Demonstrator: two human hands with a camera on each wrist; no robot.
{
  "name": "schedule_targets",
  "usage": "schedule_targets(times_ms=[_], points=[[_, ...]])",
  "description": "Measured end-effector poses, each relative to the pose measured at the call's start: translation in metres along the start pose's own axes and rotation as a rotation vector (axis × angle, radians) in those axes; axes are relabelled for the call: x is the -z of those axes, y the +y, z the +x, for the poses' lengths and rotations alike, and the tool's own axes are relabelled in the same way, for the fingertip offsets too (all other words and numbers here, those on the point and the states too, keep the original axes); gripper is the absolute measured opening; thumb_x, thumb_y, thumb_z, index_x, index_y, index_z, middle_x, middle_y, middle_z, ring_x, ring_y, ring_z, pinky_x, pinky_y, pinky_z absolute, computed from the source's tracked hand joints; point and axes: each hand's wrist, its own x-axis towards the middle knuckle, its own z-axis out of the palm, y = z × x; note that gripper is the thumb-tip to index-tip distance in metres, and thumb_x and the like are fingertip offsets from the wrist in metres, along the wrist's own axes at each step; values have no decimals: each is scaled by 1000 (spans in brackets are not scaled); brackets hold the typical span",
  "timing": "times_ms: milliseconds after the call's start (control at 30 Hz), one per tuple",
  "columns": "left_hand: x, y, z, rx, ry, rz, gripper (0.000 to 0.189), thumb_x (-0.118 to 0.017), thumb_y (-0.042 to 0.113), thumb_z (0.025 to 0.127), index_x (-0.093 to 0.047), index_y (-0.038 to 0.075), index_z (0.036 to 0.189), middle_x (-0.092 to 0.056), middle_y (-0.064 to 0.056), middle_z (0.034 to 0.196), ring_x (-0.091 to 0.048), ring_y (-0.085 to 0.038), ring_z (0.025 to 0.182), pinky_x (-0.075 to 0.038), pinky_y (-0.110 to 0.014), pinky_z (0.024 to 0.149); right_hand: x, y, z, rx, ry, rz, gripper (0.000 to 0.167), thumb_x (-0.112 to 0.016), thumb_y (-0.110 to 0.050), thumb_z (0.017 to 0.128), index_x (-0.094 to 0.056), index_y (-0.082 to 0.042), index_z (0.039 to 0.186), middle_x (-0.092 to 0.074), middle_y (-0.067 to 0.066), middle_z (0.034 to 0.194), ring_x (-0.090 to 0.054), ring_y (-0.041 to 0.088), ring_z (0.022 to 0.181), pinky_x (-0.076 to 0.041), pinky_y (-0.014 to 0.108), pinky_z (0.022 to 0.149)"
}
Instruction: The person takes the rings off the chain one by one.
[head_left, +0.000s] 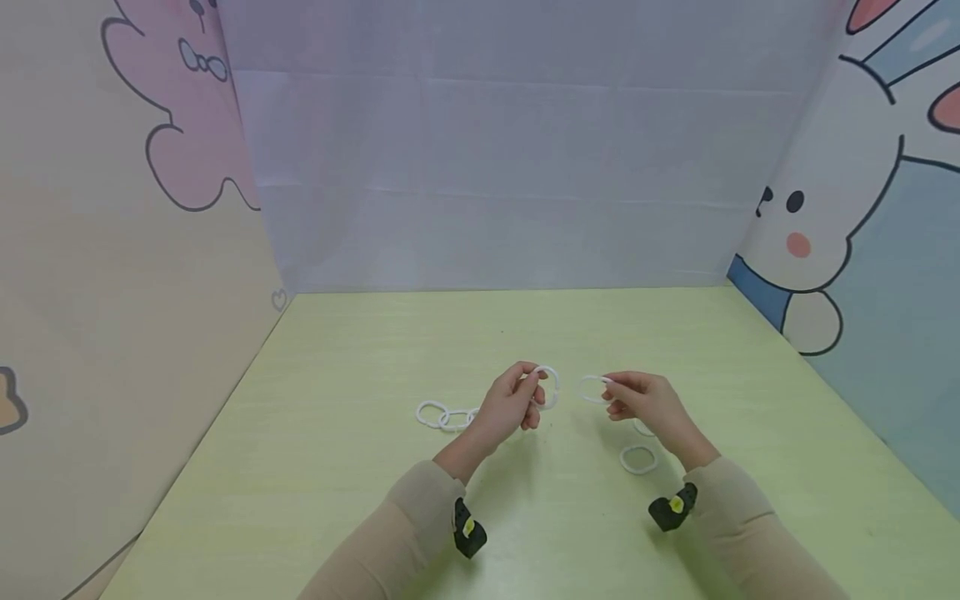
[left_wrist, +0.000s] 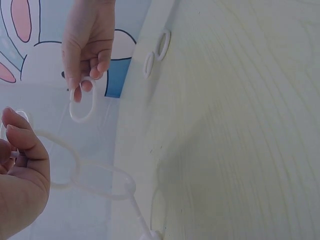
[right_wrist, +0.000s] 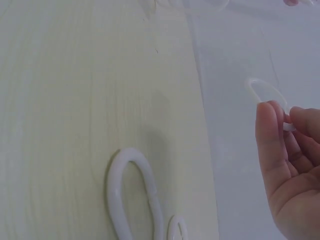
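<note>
My left hand (head_left: 512, 398) pinches a white plastic chain link (head_left: 557, 387) upright over the table. More joined links (head_left: 418, 414) trail from it, partly hidden behind the hand and wrist, and lie on the tabletop to the left. In the left wrist view this hanging chain (left_wrist: 102, 194) runs down from the fingers. A short gap to the right, my right hand (head_left: 648, 404) holds a single white link (head_left: 581, 388) between thumb and fingers, its free end facing the left hand. The two held links are apart.
Below the right hand, a loose white link (head_left: 637, 473) lies on the pale green table (head_left: 360, 350). Another link (head_left: 643, 432) is partly covered by the right wrist. Cartoon-printed panels (head_left: 810, 242) flank both sides, and a plain pale sheet (head_left: 510, 150) closes the back.
</note>
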Motion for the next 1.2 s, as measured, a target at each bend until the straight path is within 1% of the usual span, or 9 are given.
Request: schedule_targets(times_ms=[133,233,367,467,533,700,967,1200], points=[[0,0,0,5,-3,2,18,-38,10,100,-52,-2,105,-50,-6,71,-44,-9,44,-36,-19,42,3,5,1,5,-13,43,44,-57,-16,93,-47,18,119,-63,14,88,-62,13,67,-53,29,64],[1,-2,2,4,-2,2,18,-38,9,100,-52,-2,105,-50,-6,71,-44,-9,44,-36,-19,43,5,7,2,-17,-9,51,44,-57,-15,93,-47,17,120,-63,12,87,-62,13,68,-53,29,65],[3,-14,10,4,-2,-5,19,-39,11,100,-52,0,106,-50,-5,72,-45,-10,44,-36,-20,42,9,9,4,-48,-6,33,43,-55,-14,94,-45,15,124,-62,13,91,-62,12,69,-53,29,67],[4,-24,16,6,-2,-7,19,-40,15,100,-52,2,107,-51,-5,73,-45,-11,44,-36,-20,42,12,12,4,-56,-12,24,42,-54,-12,94,-42,15,125,-62,15,92,-62,12,69,-53,30,67],[5,-26,17,3,1,-3,20,-40,17,100,-52,2,107,-51,-5,73,-45,-11,44,-36,-20,42,12,14,5,-70,-7,27,41,-54,-11,94,-43,14,124,-63,14,91,-62,13,68,-53,30,66],[5,-27,17,-8,3,5,20,-41,18,100,-52,2,106,-51,-5,72,-45,-10,44,-36,-20,42,14,19,4,-102,5,17,37,-53,-10,94,-44,15,120,-63,11,86,-61,12,66,-53,29,65],[4,-25,16,-12,-2,6,19,-40,16,100,-52,2,105,-51,-4,72,-44,-9,44,-36,-20,43,15,27,5,-128,12,-8,33,-52,-7,94,-46,16,116,-64,11,85,-61,12,66,-52,28,64],[5,-25,15,-7,-6,8,19,-40,17,101,-52,3,106,-51,-4,72,-44,-10,44,-36,-20,43,12,30,5,-167,6,-39,27,-54,-8,93,-51,15,108,-64,10,84,-60,14,65,-52,28,62]])
